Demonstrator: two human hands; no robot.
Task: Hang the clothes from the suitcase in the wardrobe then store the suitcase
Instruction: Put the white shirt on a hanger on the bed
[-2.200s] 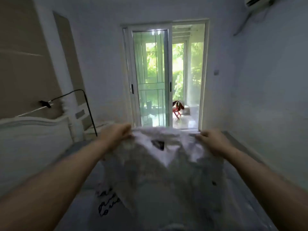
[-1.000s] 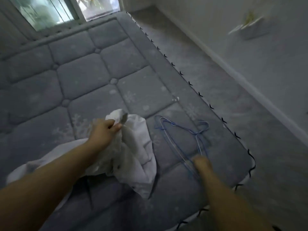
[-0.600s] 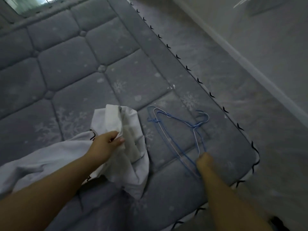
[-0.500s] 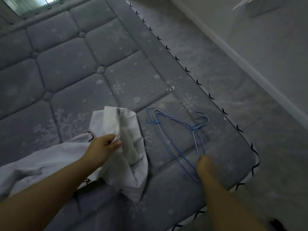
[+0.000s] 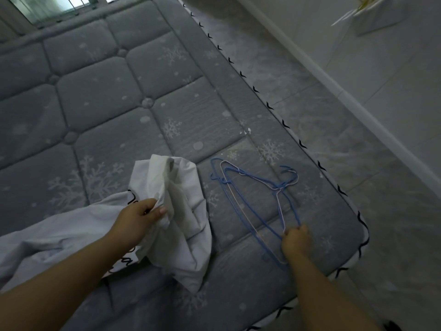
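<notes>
Right hand [image 5: 294,241], half a second ago just short of hangers [image 5: 256,201], now pinches wire at near end: hanger pickup begun, judged next step before dressing it.
Left hand [image 5: 140,217] grips white shirt [image 5: 176,211], bunched, beside hangers on mattress [image 5: 119,103].
Suitcase, wardrobe not in view; no containers visible.

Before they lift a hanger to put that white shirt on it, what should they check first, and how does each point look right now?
1. Left hand grips the white shirt: ok.
2. Right hand has its fingers on the wire hangers: ok.
3. Only one hanger caught: cannot tell; several lie stacked, hooks together.
4. Shirt collar opened for the hanger: not ok, it is bunched.
5. Hangers lie flat on the mattress, away from its edge: ok.
</notes>
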